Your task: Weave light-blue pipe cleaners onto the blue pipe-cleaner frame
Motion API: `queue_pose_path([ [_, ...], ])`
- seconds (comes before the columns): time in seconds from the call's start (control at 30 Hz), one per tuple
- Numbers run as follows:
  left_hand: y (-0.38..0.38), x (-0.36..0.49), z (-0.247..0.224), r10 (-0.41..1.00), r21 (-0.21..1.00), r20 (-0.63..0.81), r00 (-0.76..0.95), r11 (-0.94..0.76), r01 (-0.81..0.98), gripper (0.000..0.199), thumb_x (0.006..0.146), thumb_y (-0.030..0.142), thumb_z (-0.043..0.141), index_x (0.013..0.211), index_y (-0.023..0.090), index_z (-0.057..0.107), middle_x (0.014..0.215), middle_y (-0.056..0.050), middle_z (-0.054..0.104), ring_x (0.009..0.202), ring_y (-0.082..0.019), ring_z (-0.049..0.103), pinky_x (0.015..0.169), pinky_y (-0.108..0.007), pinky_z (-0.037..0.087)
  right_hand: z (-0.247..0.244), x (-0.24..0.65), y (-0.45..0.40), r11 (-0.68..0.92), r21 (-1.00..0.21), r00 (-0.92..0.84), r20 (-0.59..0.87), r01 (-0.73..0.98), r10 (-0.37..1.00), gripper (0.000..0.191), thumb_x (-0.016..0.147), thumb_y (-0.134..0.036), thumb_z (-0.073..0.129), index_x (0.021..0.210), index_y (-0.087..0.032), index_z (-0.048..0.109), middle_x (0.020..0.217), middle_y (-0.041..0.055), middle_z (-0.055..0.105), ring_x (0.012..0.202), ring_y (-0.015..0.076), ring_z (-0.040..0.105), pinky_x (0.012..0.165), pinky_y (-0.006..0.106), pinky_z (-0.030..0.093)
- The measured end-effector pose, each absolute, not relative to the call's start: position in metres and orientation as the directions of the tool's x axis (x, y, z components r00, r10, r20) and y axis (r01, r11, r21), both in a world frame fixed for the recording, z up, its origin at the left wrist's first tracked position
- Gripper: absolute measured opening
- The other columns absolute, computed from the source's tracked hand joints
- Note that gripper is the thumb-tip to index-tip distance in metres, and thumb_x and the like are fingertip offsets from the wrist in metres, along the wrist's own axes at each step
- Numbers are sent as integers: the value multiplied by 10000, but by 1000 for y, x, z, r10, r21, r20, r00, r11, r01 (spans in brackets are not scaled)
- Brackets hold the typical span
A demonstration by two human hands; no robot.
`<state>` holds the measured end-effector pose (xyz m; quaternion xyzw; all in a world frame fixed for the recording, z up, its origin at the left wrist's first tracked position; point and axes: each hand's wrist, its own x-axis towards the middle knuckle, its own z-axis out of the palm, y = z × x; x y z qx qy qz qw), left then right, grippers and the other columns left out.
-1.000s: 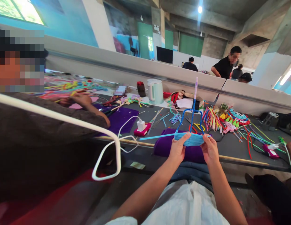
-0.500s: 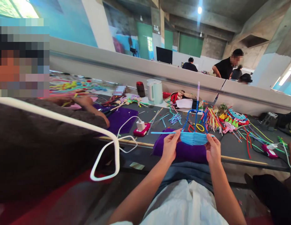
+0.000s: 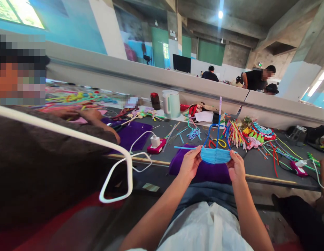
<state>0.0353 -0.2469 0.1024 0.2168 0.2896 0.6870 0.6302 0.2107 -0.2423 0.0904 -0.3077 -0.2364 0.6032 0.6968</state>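
Between my hands is a pipe-cleaner craft piece with a light blue woven panel [image 3: 215,155]. Dark blue pipe cleaners rise from the panel as a frame [image 3: 217,134], topped by an upright stem with a lilac tip [image 3: 220,104]. My left hand [image 3: 190,163] pinches the panel's left end, where a loose light blue pipe cleaner [image 3: 180,147] sticks out sideways. At the right end, the fingers of my right hand [image 3: 236,165] are closed on the panel's edge. A purple cloth [image 3: 211,171] lies beneath, on the table's front edge.
Yellow-handled scissors [image 3: 220,143] lie just behind the piece, near a bundle of coloured pipe cleaners [image 3: 235,134]. A pink power strip [image 3: 156,145] with a white charger stands left. Farther back is a pale kettle [image 3: 171,104]. A co-worker's arm [image 3: 99,125] works at left, behind a white bent tube [image 3: 129,164].
The loose light blue end at left has shortened and shifted slightly right. Both hands keep their grip on the panel. The view has moved a little.
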Motion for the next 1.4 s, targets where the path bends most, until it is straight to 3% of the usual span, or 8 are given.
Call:
queue_pose_path([
  [0.2, -254, 49, 103, 996, 677, -64, 58, 86, -731, 262, 643, 255, 770, 849, 107, 705, 739, -69, 723, 600, -144, 652, 555, -227, 524, 94, 199, -251, 112, -710, 147, 12, -695, 989, 193, 585, -273, 814, 687, -191, 673, 647, -32, 674, 568, 104, 599, 572, 225, 491],
  [0.4, -256, 62, 99, 992, 705, -125, -29, 69, -706, 260, 555, 209, 825, 754, 134, 676, 708, -37, 720, 633, -169, 672, 640, -283, 553, 92, 192, -256, 153, -772, 151, 75, -617, 986, 213, 610, -328, 801, 721, -188, 683, 674, -27, 677, 579, 102, 590, 589, 228, 479],
  [0.8, -252, 67, 97, 948, 667, -270, -167, 60, -742, 217, 508, 121, 810, 647, 138, 644, 605, -19, 697, 544, -160, 656, 562, -265, 553, 77, 195, -249, 194, -866, 218, 101, -462, 971, 324, 644, -468, 730, 776, -173, 718, 683, 12, 693, 568, 130, 576, 518, 228, 445],
  [1.03, -248, 68, 87, 918, 645, -356, -177, 105, -757, 236, 507, 86, 802, 660, 141, 630, 589, -13, 692, 526, -168, 660, 551, -267, 560, 62, 194, -243, 168, -867, 190, 87, -469, 978, 305, 666, -472, 709, 752, -180, 708, 665, 0, 685, 534, 122, 550, 507, 224, 425],
  [1.4, -244, 68, 82, 919, 675, -348, -184, 110, -730, 205, 530, 107, 794, 668, 130, 644, 589, -26, 691, 517, -168, 654, 548, -272, 554, 58, 202, -242, 234, -885, 258, 136, -403, 957, 265, 670, -419, 724, 674, -166, 643, 589, -40, 590, 526, 79, 485, 527, 187, 397],
])
